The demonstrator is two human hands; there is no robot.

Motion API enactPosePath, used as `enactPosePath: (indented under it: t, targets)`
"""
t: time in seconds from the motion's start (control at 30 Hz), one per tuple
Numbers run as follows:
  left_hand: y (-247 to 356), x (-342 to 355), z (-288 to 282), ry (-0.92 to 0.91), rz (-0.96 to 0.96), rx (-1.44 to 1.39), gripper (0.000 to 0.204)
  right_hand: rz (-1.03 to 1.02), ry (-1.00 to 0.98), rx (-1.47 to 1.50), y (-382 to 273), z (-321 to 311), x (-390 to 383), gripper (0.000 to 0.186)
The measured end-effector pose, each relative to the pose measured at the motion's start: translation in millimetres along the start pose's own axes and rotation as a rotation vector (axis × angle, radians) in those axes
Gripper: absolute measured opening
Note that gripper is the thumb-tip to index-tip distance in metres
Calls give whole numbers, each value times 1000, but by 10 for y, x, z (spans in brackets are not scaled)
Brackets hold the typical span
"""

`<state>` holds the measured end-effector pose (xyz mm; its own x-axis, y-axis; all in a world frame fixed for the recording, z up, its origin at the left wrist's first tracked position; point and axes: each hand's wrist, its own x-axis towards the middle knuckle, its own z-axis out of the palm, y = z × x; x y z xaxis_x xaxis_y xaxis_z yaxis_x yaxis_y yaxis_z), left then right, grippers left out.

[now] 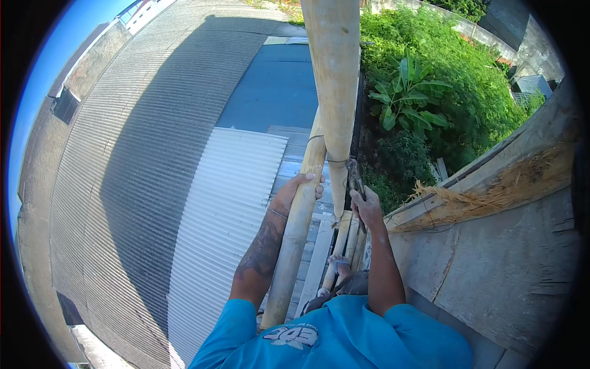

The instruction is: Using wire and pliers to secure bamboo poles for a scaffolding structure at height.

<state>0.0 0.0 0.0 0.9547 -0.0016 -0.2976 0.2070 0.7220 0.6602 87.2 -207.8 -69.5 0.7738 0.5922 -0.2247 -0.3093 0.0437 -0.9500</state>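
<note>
My left hand (305,184) is wrapped round a slanting bamboo pole (295,230), fingers closed around its far side. My right hand (368,208) is closed on the handles of dark metal pincers (354,175). The jaws of the pincers sit at the right side of a thick upright bamboo pole (336,80), beside a thin wire tie (337,161) looped round it. Another wire band (316,137) circles the slanting pole near where the two poles meet. The exact grip of the jaws on the wire is too small to tell.
Below me, several bamboo poles (352,237) carry a sandalled foot (342,267). Corrugated roofing (215,203) and a blue roof panel (270,86) lie to the left. Right are a splintered timber board (491,190), grey panels (491,264) and green plants (424,92) far below.
</note>
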Motion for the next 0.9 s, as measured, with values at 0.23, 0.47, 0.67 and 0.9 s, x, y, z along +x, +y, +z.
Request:
enactPosePath:
  t: [0.23, 0.47, 0.67, 0.9]
  targets:
    - [34, -97, 14, 56, 7, -32, 42, -37, 6, -250, -471, 7, -206, 20]
    - [-21, -7, -1, 29, 1, -74, 42, -2, 3, -516, -984, -73, -170, 31]
    - [-25, -4, -3, 22, 0, -75, 43, 25, 99, -295, -557, -112, -176, 30]
    - [-16, 6, -7, 21, 1, -59, 44, -293, 162, -831, -373, -200, 5, 24]
